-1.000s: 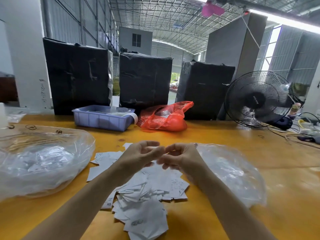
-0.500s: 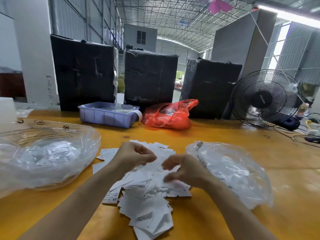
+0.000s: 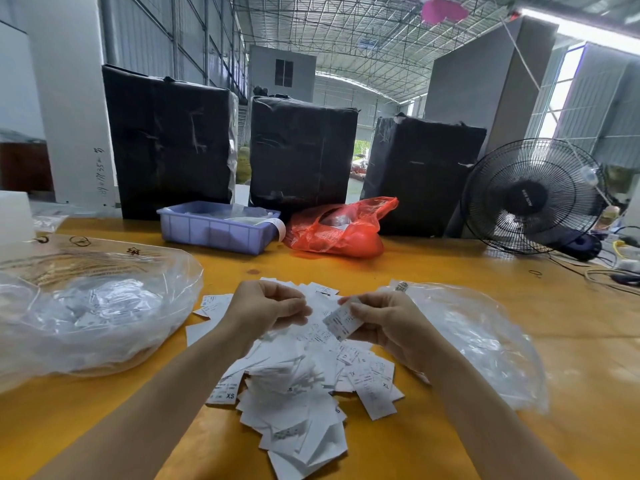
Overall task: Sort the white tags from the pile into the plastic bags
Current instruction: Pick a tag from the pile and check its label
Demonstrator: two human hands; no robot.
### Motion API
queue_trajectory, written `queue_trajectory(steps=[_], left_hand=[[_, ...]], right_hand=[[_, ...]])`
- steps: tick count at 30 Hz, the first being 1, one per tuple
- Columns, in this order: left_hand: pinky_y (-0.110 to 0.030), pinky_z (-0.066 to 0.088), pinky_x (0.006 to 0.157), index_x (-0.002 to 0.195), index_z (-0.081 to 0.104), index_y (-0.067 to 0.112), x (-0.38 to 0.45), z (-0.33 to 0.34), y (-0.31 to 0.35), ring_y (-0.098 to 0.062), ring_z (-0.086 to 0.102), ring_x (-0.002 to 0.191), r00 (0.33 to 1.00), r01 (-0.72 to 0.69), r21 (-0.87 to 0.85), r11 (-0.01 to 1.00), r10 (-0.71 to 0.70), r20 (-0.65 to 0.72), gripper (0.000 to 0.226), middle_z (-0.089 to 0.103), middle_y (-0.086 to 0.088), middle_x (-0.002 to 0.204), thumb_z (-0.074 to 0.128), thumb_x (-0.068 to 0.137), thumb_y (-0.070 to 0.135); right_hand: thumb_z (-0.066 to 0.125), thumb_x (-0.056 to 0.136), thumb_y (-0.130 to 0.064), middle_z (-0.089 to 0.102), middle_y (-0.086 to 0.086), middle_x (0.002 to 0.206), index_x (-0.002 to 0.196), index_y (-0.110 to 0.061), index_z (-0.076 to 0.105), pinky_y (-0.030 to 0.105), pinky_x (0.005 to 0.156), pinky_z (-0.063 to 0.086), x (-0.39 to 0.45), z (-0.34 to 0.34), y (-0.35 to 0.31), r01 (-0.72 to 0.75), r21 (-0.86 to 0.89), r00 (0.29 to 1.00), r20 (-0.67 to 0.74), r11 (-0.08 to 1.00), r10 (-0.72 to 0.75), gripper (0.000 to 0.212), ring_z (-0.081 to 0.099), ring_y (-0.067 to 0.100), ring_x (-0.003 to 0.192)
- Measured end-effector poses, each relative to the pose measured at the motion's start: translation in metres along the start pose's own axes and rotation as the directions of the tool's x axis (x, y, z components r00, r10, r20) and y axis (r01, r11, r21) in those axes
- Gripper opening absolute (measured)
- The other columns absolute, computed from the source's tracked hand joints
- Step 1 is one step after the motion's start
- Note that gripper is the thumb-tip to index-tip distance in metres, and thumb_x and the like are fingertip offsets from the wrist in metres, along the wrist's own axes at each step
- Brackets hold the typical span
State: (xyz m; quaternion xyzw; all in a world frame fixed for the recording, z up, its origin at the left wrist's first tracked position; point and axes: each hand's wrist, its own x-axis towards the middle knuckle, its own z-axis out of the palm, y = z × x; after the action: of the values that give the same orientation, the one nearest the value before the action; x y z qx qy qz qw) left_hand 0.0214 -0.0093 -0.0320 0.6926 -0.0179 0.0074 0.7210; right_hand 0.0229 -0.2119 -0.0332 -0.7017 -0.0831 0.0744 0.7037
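A loose pile of white tags (image 3: 298, 382) with size letters lies on the yellow table in front of me. My right hand (image 3: 388, 323) pinches one white tag (image 3: 343, 322) just above the pile. My left hand (image 3: 266, 306) hovers over the pile's far left part with its fingers curled; whether it holds a tag I cannot tell. A clear plastic bag (image 3: 86, 313) with tags inside sits at the left. A second clear plastic bag (image 3: 481, 337), flatter, lies at the right beside my right wrist.
At the back stand a blue plastic tray (image 3: 214, 230), a red plastic bag (image 3: 339, 230), three black-wrapped boxes (image 3: 301, 150) and a black fan (image 3: 533, 195). Cables (image 3: 609, 271) lie at the far right. A cardboard sheet (image 3: 104, 244) lies under the left bag.
My hands came down from a joined position onto the pile and drew apart. My right hand now holds a single tag lifted from the pile.
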Motion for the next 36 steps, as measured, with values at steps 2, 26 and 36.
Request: queue_trajectory(steps=[2,26,36], left_hand=[[-0.017,0.052,0.049,0.086,0.065,-0.005,-0.001,0.001,0.001,-0.019,0.071,0.059,1.0,0.018,-0.036,0.999,-0.018,-0.006,0.01,0.072,-0.018,0.075,0.068,0.077,-0.007],[-0.015,0.046,0.05,0.095,0.061,0.004,-0.009,0.012,0.002,-0.011,0.062,0.052,0.97,-0.083,0.281,0.956,0.012,0.244,0.034,0.072,-0.014,0.07,0.08,0.068,0.001],[-0.019,0.038,0.05,0.079,0.072,0.009,0.001,0.007,-0.003,-0.009,0.047,0.05,0.997,0.07,0.032,0.997,-0.071,0.016,0.007,0.065,-0.001,0.06,0.076,0.075,0.005]], right_hand=[[0.052,0.09,0.006,0.066,0.018,0.086,0.094,0.0,0.068,0.027,0.062,0.056,-0.001,0.003,-0.002,-0.019,0.088,0.999,0.041,0.996,0.015,0.018,0.069,0.024,0.077],[0.072,0.072,-0.04,0.073,0.007,0.09,0.089,-0.015,0.072,0.03,0.079,0.055,-0.006,0.02,0.003,0.31,-0.459,0.951,0.128,0.833,-0.283,0.03,0.069,0.017,0.085],[0.064,0.088,-0.02,0.061,0.007,0.063,0.065,-0.008,0.066,0.029,0.064,0.043,-0.001,0.02,0.008,0.23,-0.316,0.941,-0.17,0.921,-0.293,0.027,0.053,0.019,0.063]])
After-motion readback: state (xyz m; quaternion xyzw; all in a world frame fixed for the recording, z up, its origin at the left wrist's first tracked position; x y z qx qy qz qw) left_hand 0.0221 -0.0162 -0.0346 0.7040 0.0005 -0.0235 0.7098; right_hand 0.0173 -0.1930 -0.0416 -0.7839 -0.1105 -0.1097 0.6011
